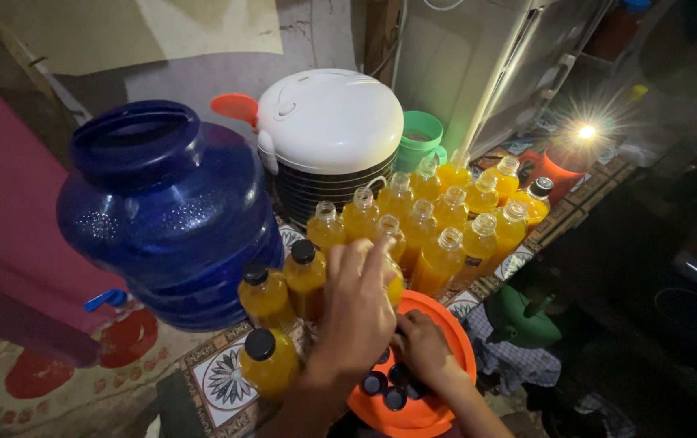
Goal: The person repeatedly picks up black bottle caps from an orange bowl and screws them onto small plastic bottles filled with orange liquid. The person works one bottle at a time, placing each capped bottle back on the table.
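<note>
At the bottom centre of the frame, the right hand (423, 345) rests with curled fingers in an orange dish (446, 320), on a small heap of black caps (387, 385); whether it already pinches one cap I cannot tell. Just above it, the left hand (358, 304) is closed around the top of a bottle of orange juice (395, 285), which is mostly hidden under the palm.

The step in hand seems to be the capping: three capped bottles (269, 324) stand at the lower left of the group, while the open bottles (446, 215) fill the middle. The next move probably calls for one cap lifted out and set straight on the held neck.

One open bottle shows a small dark label low on its side. Further up the frame are a big blue water jug (166, 211) at the left, a white round-lidded cooker (328, 130), a green cup (423, 138) and a bright lamp (585, 132) at the upper right.
</note>
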